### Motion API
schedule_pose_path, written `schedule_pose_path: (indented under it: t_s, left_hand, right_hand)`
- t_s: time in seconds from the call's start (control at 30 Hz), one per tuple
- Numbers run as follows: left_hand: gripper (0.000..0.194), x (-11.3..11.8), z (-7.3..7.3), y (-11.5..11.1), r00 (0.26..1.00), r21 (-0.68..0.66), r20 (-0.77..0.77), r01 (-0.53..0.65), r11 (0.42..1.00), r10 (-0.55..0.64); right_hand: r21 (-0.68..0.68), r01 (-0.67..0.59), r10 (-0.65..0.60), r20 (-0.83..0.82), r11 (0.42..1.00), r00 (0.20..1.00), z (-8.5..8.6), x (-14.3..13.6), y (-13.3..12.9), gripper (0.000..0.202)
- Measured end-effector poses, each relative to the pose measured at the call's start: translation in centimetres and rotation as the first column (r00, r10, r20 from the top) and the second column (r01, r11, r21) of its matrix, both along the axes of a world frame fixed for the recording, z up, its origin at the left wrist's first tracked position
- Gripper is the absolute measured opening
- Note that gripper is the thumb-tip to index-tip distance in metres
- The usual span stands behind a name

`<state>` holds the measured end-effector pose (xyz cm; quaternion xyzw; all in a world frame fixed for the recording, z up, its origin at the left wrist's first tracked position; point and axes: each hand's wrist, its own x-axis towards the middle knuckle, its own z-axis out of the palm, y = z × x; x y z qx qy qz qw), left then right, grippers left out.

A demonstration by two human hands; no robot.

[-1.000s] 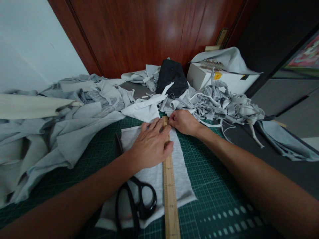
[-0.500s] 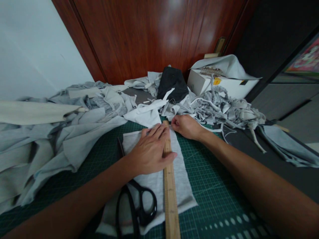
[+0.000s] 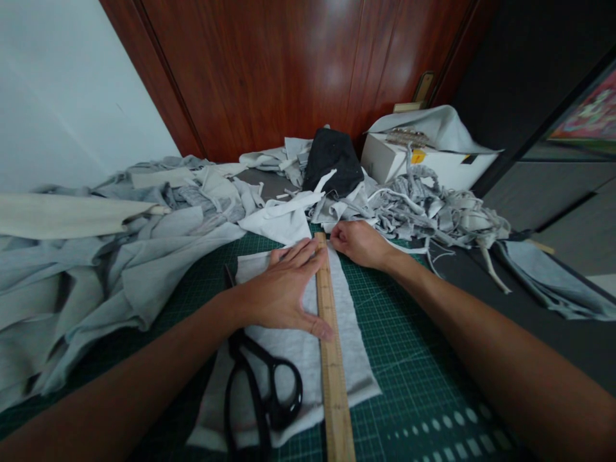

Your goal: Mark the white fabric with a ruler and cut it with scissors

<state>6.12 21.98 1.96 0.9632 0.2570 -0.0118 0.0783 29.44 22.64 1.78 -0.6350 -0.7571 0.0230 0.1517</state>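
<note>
A wooden ruler (image 3: 332, 366) lies lengthwise over a pale grey piece of fabric (image 3: 353, 333). My left hand (image 3: 289, 292) is spread over the fabric, fingertips at the ruler's far part and thumb stretched across it lower down. Just right of the ruler's far end, my right hand (image 3: 359, 242) is curled closed at the fabric's upper edge; what its fingers pinch, if anything, is hidden. Black-handled scissors (image 3: 289, 398) rest on the fabric's left part, their blades partly covered by my left forearm.
A green gridded cutting mat (image 3: 409, 359) lies underneath. Heaped grey cloth (image 3: 158, 256) covers the left side. Behind my hands are a black cloth bundle (image 3: 334, 163), tangled fabric strips (image 3: 433, 205) and a white box (image 3: 443, 168). A wooden door (image 3: 269, 70) stands behind.
My left thumb has stretched farther out and downward along the ruler, with the palm shifted left. The ruler's near end has swung slightly right. My right hand stays nearly in place.
</note>
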Motion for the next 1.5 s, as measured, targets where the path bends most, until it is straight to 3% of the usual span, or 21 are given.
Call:
schedule_pose_path:
  t_s: [0.23,1.07,1.5]
  left_hand:
    - [0.133,0.5,0.1,-0.3,0.999,0.017,0.004,-0.035,0.999,0.035]
    - [0.139,1.0,0.4,-1.1,0.997,-0.020,0.008,-0.075,0.997,0.075]
    - [0.136,0.8,-0.2,-1.0,0.995,0.003,0.072,-0.067,0.998,0.067]
  right_hand:
    - [-0.004,0.018,-0.018,0.000,1.000,1.000,-0.1,0.2,0.0,0.021]
    - [-0.001,0.025,-0.025,-0.006,1.000,1.000,-0.6,0.1,0.1,0.019]
    - [-0.019,0.000,-0.001,-0.056,1.000,0.998,-0.2,0.2,0.2,0.019]
